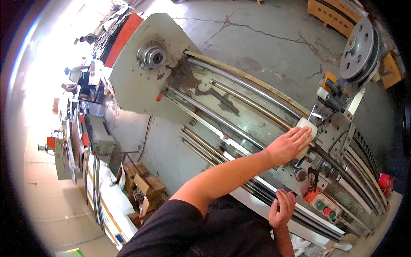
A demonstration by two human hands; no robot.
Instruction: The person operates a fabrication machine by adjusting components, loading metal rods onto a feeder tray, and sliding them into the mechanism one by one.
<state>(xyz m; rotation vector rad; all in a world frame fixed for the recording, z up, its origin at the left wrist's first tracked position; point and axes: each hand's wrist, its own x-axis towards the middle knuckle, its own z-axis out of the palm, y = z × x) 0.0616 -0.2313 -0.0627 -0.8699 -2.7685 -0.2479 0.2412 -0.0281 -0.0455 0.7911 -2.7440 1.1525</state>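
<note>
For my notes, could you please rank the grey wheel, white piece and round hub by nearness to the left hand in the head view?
1. White piece, under the left hand.
2. Grey wheel, upper right.
3. Round hub, upper left.

Left of the carriage (332,131), rails (214,118) are running to the end housing (137,85), and cartons (150,188) are lying farther left. A wheel (353,51) is standing behind the carriage to the right, and a button box (326,206) is sitting before it. The left hand (289,146) is lying on a block (309,123) at the carriage's left edge, while the right hand (282,208) is hovering to its front left
</note>
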